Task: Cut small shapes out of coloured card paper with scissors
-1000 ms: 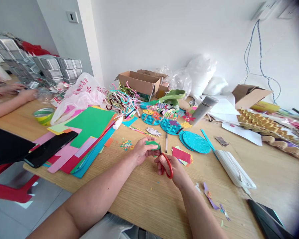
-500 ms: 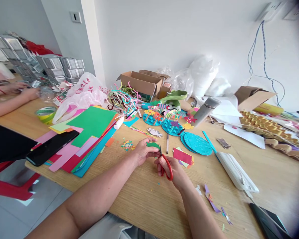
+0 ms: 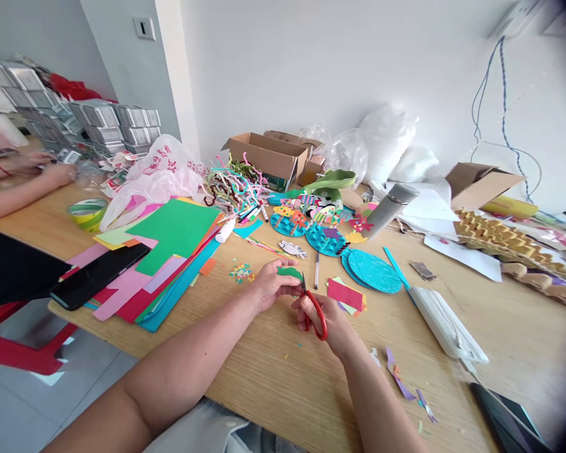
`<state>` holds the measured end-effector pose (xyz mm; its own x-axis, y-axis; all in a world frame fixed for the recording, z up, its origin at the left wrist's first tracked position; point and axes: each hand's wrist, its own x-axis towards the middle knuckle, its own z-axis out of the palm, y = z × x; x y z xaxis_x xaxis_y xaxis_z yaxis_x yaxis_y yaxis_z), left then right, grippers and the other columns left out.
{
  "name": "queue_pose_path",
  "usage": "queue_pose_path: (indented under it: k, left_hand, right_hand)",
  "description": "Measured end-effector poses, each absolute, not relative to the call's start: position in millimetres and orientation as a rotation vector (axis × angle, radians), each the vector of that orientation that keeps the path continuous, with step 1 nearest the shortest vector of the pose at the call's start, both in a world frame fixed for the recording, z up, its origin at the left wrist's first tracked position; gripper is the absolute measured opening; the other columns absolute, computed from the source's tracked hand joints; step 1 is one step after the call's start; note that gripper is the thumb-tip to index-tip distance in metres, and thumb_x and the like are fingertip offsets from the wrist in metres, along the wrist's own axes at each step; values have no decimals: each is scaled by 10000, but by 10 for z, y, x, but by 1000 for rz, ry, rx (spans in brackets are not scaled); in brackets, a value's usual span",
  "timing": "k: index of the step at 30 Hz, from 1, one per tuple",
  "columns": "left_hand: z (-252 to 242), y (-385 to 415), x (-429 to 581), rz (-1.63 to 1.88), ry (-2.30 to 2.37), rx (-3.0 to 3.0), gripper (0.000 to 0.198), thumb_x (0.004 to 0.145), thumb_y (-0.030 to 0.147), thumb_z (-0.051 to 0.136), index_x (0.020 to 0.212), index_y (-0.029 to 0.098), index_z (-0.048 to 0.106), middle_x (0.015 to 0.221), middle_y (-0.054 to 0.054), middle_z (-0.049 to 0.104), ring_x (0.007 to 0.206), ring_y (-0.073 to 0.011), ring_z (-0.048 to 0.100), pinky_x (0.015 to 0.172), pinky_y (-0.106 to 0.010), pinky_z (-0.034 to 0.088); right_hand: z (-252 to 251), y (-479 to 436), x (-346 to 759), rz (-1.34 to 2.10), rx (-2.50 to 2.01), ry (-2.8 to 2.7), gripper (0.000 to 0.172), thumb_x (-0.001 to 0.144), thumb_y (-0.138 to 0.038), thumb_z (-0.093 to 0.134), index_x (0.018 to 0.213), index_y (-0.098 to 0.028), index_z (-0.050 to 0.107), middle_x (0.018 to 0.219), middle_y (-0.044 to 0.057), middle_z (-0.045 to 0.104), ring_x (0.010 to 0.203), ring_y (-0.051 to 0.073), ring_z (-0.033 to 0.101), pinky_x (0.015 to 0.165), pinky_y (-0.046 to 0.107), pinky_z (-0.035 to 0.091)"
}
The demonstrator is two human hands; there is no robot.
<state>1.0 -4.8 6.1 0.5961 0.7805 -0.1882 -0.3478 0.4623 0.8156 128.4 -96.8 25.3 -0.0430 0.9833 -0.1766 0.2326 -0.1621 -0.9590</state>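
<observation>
Head camera: the left hand [image 3: 268, 287] pinches green paper [image 3: 289, 272] over the table [image 3: 264, 365]; the right hand [image 3: 334, 318], clamped on scissors [image 3: 319, 307], keeps them at the paper's right edge. Little has shifted; cutting seems unfinished.

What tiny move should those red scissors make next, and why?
Maybe a small snip: the right hand grips the red scissors, their blades right by the green paper, which the left hand holds.

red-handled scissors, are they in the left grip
No, the right grip holds the red-handled scissors, while the left grip pinches a piece of green paper.
</observation>
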Motion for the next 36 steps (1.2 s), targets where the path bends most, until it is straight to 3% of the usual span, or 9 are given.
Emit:
queue_pose_path:
  k: [11,18,36]
  left_hand:
    - [7,-30,22,766,553,802,539,574,86,707,1065,148,493,712,-9,640,605,-128,630,646,-277,519]
    - [29,-34,18,764,550,804,547,571,81,702,1068,143,483,702,-6,638,586,-126,626,624,-268,517]
    - [65,-37,14,759,573,794,536,563,70,686,1056,132,487,675,4,628,569,-129,623,619,-275,511]
  right_hand:
    - [262,-972,1302,1247,-1486,-1401,473,806,-600,497,605,-173,484,513,4,536,458,115,478,428,228,281]
    - [244,-967,1304,1301,-1419,-1345,469,783,-612,528,748,-145,558,570,4,553,490,128,508,461,240,327]
    - [262,-968,1303,1245,-1498,-1400,504,797,-627,485,743,-133,569,511,-12,506,437,109,455,415,224,275]
